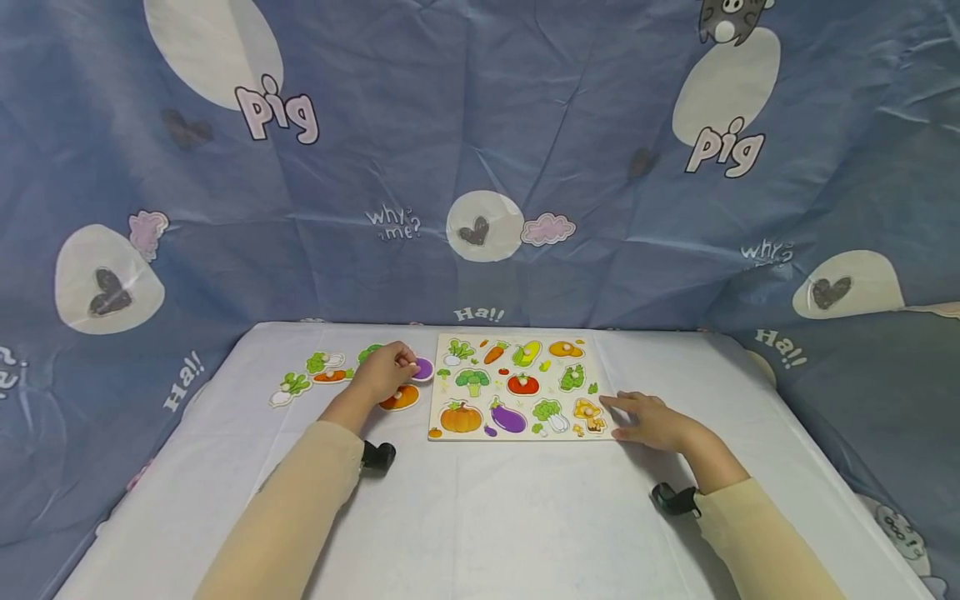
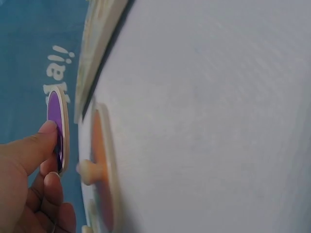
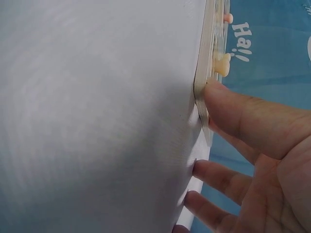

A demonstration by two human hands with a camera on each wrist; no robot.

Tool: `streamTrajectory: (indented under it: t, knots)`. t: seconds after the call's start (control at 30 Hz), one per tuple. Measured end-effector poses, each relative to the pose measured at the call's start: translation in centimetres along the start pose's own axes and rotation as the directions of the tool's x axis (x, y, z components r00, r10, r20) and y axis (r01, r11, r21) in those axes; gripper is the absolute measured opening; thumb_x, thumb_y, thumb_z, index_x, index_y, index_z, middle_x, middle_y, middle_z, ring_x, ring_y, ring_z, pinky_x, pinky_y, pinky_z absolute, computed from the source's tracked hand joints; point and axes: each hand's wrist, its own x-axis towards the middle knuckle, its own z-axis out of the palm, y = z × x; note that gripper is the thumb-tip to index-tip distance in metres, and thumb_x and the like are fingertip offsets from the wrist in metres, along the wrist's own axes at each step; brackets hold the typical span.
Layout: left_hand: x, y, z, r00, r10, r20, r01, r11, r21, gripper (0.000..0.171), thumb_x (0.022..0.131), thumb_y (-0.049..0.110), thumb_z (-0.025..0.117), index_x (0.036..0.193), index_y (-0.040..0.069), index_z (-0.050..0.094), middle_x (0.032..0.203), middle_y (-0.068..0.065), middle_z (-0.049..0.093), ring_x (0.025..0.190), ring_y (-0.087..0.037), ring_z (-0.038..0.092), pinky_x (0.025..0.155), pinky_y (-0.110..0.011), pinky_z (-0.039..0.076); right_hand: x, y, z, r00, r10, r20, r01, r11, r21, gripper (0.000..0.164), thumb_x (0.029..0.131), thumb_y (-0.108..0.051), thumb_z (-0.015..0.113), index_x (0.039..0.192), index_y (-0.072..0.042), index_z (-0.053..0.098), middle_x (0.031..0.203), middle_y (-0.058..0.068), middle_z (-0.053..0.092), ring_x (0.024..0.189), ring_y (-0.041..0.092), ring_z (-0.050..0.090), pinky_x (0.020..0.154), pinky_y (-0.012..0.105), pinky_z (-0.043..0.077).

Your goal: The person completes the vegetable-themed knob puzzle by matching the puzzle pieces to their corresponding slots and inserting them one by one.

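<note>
My left hand (image 1: 384, 372) pinches a purple knobbed puzzle piece (image 2: 54, 109) between thumb and fingers, raised and tilted on edge in the left wrist view. That hand is just left of the vegetable puzzle board (image 1: 543, 367). Close beneath it lies an orange pumpkin piece (image 1: 401, 398), its wooden knob showing in the left wrist view. At the board's lower right corner, my right hand (image 1: 648, 421) touches the edge with its thumb, the other fingers spread on the cloth. A tomato piece (image 1: 523, 384) and a corn piece (image 1: 527, 353) sit in the board.
Loose pieces lie left of the board: a carrot (image 1: 330, 377), a leafy white-stemmed vegetable (image 1: 324, 362), a green-topped radish (image 1: 292, 386) and a partly hidden green piece (image 1: 367, 353). A white cloth (image 1: 517, 517) covers the table. Behind hangs a blue printed curtain (image 1: 360, 275).
</note>
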Motion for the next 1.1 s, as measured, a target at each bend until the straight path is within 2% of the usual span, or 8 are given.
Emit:
streamTrajectory:
  t: [0.13,0.3,0.47,0.7,1.0,1.1]
  knots:
    - [-0.3,0.4,-0.2,1.000,0.015,0.014,-0.015,1.000,0.006,0.018,0.099,0.022,0.066,0.107,0.009,0.058,0.096,-0.008,0.056,0.060,-0.017,0.054,0.056,-0.028,0.049,0.0,0.0,0.0,1.000,-0.001,0.002,0.001,1.000,0.007,0.070,0.090,-0.035,0.072,0.152,-0.014,0.045,0.155,0.029,0.031,0.138,0.056,0.026,0.104,0.073,0.027]
    - [-1.2,1.1,-0.3,0.999,0.035,0.020,-0.035,0.999,0.011,0.016,0.097,0.022,0.068,0.105,0.010,0.060,0.094,-0.007,0.056,0.066,-0.019,0.055,0.058,-0.028,0.049,-0.1,0.0,0.0,1.000,0.003,0.002,-0.003,1.000,0.011,0.071,0.090,-0.035,0.073,0.152,-0.014,0.045,0.155,0.029,0.031,0.138,0.056,0.026,0.104,0.073,0.027]
    - [-2.0,1.8,0.1,0.994,0.104,0.020,-0.105,0.994,0.032,0.013,0.096,0.020,0.069,0.101,0.010,0.062,0.091,-0.005,0.058,0.076,-0.020,0.052,0.066,-0.029,0.044,0.0,0.0,0.0,1.000,0.001,-0.001,-0.001,1.000,-0.002,0.071,0.090,-0.036,0.073,0.151,-0.014,0.045,0.154,0.029,0.031,0.138,0.056,0.027,0.104,0.073,0.027]
    - [-2.9,2.5,1.4,0.986,0.158,0.053,-0.157,0.987,-0.021,0.012,0.095,0.016,0.070,0.100,0.010,0.061,0.089,-0.004,0.059,0.075,-0.019,0.051,0.064,-0.029,0.044,-0.1,0.0,0.0,1.000,-0.014,-0.002,0.014,1.000,0.000,0.071,0.090,-0.035,0.072,0.152,-0.013,0.045,0.154,0.030,0.031,0.138,0.057,0.027,0.103,0.073,0.027]
    - [-4.0,4.1,3.5,0.975,0.202,0.097,-0.202,0.979,-0.011,0.011,0.095,0.017,0.071,0.095,0.013,0.062,0.088,0.000,0.058,0.078,-0.016,0.052,0.072,-0.031,0.044,-0.1,0.0,0.1,1.000,-0.004,0.000,0.004,1.000,0.005,0.072,0.091,-0.037,0.072,0.152,-0.013,0.043,0.155,0.030,0.030,0.138,0.056,0.025,0.103,0.073,0.027]
    - [-4.2,4.6,4.2,0.973,0.200,0.116,-0.200,0.980,-0.017,0.011,0.095,0.018,0.071,0.095,0.013,0.061,0.087,0.000,0.057,0.076,-0.016,0.052,0.068,-0.030,0.045,-0.1,0.1,0.1,1.000,-0.010,-0.001,0.010,1.000,-0.002,0.072,0.091,-0.037,0.071,0.152,-0.013,0.043,0.154,0.031,0.030,0.138,0.056,0.026,0.103,0.074,0.027]
